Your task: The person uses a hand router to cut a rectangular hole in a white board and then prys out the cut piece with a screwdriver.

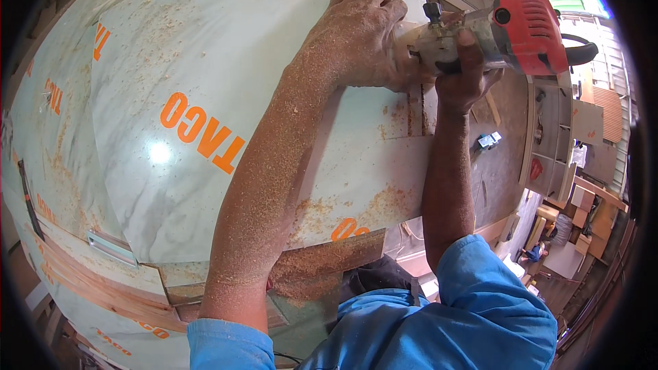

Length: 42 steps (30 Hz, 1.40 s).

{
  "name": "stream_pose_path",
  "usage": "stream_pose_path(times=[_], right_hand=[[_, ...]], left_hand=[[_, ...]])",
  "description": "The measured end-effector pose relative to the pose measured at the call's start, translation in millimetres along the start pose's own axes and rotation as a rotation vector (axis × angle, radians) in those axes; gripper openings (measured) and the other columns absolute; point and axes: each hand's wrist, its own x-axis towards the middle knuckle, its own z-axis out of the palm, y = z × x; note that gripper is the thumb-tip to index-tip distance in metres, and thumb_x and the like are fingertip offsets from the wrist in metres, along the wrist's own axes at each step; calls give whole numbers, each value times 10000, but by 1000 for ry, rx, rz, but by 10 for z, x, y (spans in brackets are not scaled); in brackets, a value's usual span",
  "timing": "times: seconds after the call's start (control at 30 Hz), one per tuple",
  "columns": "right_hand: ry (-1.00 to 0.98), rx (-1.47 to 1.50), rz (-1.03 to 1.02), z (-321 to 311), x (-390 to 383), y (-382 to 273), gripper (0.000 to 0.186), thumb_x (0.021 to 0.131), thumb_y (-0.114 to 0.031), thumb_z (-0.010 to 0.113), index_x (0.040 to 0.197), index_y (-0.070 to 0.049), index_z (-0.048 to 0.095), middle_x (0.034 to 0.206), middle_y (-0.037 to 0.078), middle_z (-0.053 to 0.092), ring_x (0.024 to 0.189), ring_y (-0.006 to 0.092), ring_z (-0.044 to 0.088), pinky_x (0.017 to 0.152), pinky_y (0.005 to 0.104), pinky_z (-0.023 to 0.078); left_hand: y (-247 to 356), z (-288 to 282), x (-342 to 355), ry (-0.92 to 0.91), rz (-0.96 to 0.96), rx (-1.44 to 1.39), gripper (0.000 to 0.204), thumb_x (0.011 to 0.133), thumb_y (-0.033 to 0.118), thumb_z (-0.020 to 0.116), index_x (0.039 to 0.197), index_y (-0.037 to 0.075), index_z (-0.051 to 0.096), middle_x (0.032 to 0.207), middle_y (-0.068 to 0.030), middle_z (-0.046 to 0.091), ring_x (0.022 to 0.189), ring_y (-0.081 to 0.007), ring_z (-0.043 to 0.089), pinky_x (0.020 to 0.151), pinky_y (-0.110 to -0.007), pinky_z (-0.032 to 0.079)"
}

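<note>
At the edge of the white marbled panel (247,62), the right hand (467,77) grasped a red-and-silver router (504,31); the left hand's (363,35) grip was unclear.

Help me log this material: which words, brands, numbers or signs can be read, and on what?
Marble-patterned panel: repeated bold orange capitals, legible but not quoted here.
Left sheet: the same orange lettering, smaller in view.
Background board: orange mark, too small to read.
Red power tool: no lettering I can read.
</note>
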Motion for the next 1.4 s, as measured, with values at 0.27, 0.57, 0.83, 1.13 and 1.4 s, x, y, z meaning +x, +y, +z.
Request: stream_pose_path(times=[0.27,0.57,0.83,1.13,1.4], right_hand=[[18,-138,-97,37,13,-17,328,939,-37,686,1229,-183,728,1120,197,727,956,378,730,881,473,578],[-44,-127,-13,66,85,-128,182,994,-140,650,1080,-24,761,1036,179,738,883,267,718,836,418,579],[139,280,379,269,143,-415,305,868,-163,753,1071,56,696,988,119,724,831,185,704,735,333,600],[158,223,395,304,131,-464,379,819,-190,780,1083,62,680,989,117,705,808,177,695,706,333,607],[131,276,459,301,118,-480,373,830,-210,767,1054,77,685,1010,123,701,811,186,696,715,358,612]], left_hand=[[-7,-10,-27,1,-4,27,963,505,531,861,1284,8,643,1242,-165,605,1260,-312,559,1201,-412,373],[-69,44,8,-8,15,34,964,493,482,872,1292,5,620,1250,-171,604,1271,-325,552,1177,-404,398],[-45,-11,-5,10,20,38,927,488,450,888,1250,-3,618,1257,-174,589,1283,-336,531,1169,-412,406],[-46,-71,15,-98,-10,31,958,496,448,913,1269,-25,601,1285,-173,579,1309,-344,516,1186,-419,396],[114,-267,-35,-77,-60,-49,915,621,430,903,1283,-102,563,1291,-248,571,1304,-382,515,1156,-441,407]])
